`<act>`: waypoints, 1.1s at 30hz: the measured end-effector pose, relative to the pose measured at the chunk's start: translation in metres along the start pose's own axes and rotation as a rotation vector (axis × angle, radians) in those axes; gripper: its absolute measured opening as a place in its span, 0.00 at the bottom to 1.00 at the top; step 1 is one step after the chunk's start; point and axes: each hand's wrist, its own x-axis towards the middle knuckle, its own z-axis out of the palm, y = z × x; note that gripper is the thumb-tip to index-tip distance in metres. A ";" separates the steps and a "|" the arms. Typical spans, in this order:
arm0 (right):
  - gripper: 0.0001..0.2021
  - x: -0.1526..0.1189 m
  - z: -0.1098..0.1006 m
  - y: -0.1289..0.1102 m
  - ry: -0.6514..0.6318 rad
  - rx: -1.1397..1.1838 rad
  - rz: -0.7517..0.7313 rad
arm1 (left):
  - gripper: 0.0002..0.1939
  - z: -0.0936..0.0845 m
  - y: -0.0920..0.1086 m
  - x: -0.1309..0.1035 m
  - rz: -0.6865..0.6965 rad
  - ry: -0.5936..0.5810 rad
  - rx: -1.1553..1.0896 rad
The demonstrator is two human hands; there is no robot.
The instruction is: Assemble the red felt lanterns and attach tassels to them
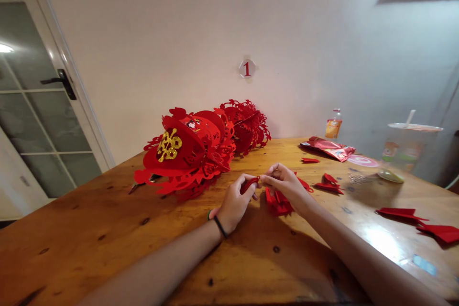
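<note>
My left hand [234, 201] is closed around a narrow red felt piece [250, 183], which points to the right between thumb and fingers. At its tip sits a small gold-coloured bit [258, 178], too small to make out. The thumb and forefinger of my right hand [285, 184] pinch together at that bit, so both hands meet just above the table. Just below my right hand lies a folded red felt bundle [277, 203], partly covered by it. To the left, a red felt lantern [193, 148] with a glittery gold emblem [169, 146] rests on its side.
Behind the lantern leans another red cut-out ornament [247, 126]. Several loose felt pieces [401, 213] lie on the wooden table [143, 258]. At the right stand a clear cup with a straw [405, 148] and an orange drink bottle [333, 126], near a red packet [330, 148].
</note>
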 end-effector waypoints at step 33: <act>0.14 -0.001 0.007 -0.034 0.103 -0.316 -0.147 | 0.14 -0.077 0.098 0.024 0.558 0.013 1.191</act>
